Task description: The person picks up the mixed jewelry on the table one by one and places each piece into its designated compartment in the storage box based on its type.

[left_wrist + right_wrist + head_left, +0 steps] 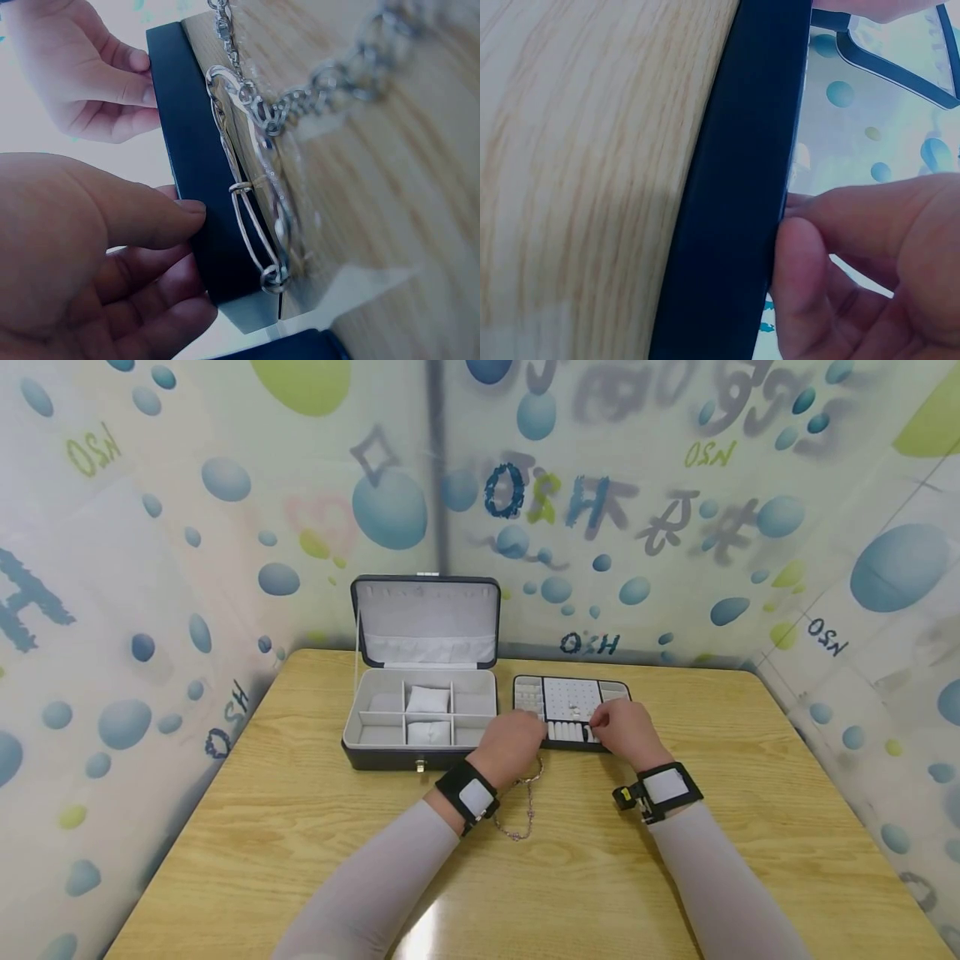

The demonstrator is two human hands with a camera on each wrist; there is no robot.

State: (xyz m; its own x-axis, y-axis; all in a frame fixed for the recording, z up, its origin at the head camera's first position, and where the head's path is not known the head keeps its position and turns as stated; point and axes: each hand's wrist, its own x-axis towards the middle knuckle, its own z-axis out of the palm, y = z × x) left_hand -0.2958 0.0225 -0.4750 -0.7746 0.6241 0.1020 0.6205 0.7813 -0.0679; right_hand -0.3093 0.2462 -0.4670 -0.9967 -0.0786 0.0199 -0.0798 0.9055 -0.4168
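Observation:
A shallow dark jewelry tray [570, 746] with a white dotted panel [564, 693] and pale ring rolls [564, 732] lies before me. My left hand [512, 745] grips its front left corner, thumb [180, 214] against the dark front wall. At the front right, my right hand [626, 731] bends over the ring rolls beside a dark gap, thumb [799, 259] at the tray's edge. Its fingertips are partly hidden, and I cannot tell what they hold. Tiny shiny pieces [574, 708] sit on the panel. A silver chain [529, 810] and a bangle [247, 187] lie close by the left hand.
Left of the tray stands an open dark jewelry box [382, 760], lid [427, 622] raised, with pale compartments. Two of them hold white cushions [429, 702]. A patterned wall covering [637, 552] rises behind the wooden table [247, 827].

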